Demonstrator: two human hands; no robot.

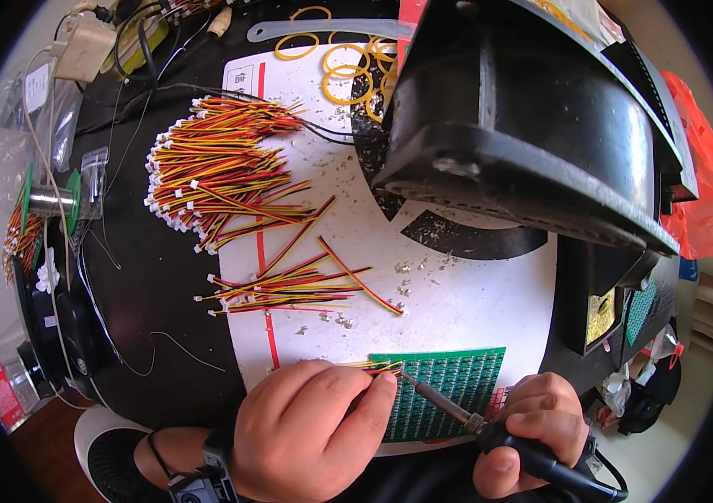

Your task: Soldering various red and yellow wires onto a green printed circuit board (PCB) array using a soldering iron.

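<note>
My left hand [310,427] pinches thin red, yellow and black wires [383,365] at the upper left edge of a green circuit board [465,390]. The board carries many rows of small pads and lies on white card. In my right hand [545,419] is a soldering iron [449,406], gripped by its black handle. Its tip meets the wire ends beside my left fingertips; whether it touches a pad is too small to tell. Farther off lie a smaller bunch of connector wires [289,289] and a large pile of the same wires [214,168] with white plugs.
A big black fan-like housing [507,117] looms over the right side of the white card [474,310]. Yellow rubber bands [346,84] lie at the back. A solder spool [55,201] stands left. Gold metal wool [600,320] sits in a holder at right. Solder bits dot the card.
</note>
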